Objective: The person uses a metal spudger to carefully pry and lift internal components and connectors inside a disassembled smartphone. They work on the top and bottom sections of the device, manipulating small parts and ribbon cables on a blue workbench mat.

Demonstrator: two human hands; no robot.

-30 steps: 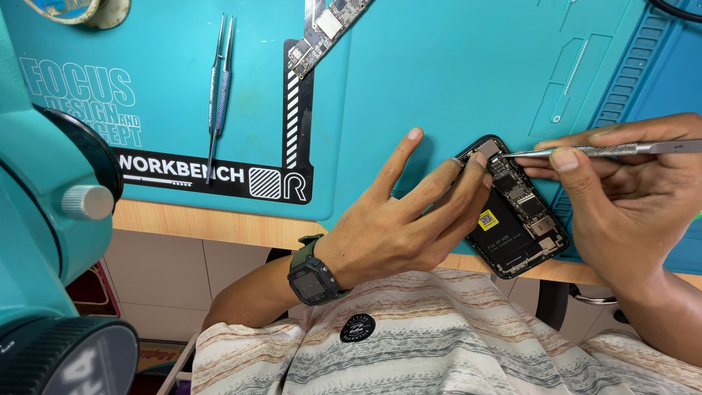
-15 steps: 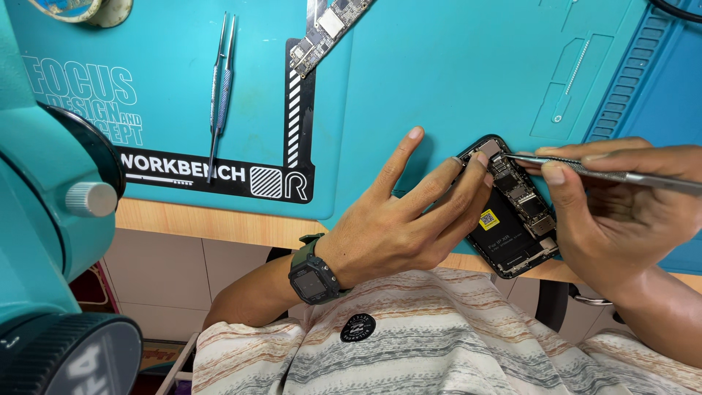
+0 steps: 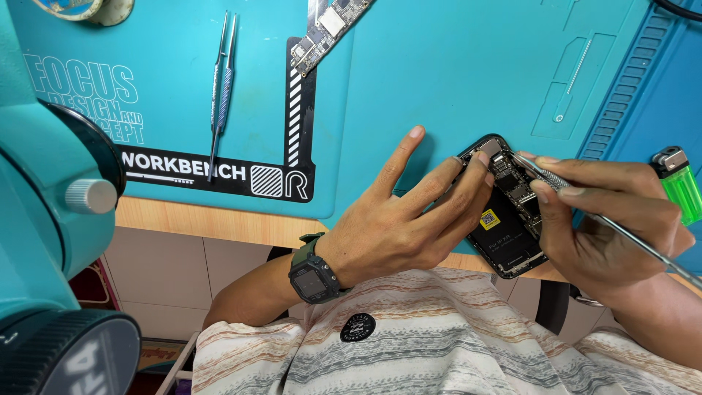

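Note:
An opened black phone (image 3: 504, 219) lies on the teal work mat (image 3: 439, 80) at the bench's near edge, its insides and black battery exposed. My left hand (image 3: 409, 219) steadies the phone's left side, fingertips on its upper corner and index finger stretched out over the mat. A dark green watch sits on that wrist. My right hand (image 3: 610, 227) grips a thin metal tool (image 3: 585, 201), whose tip touches the parts near the phone's top.
A pair of tweezers (image 3: 221, 80) lies on the mat at upper left. A bare circuit board (image 3: 325, 29) rests at the top. A green lighter (image 3: 678, 183) sits at the right edge. A teal microscope body (image 3: 51, 219) fills the left side.
My right hand has tilted the metal tool from nearly level to a steep slant, with the handle now pointing down to the right. The left hand and phone have stayed put.

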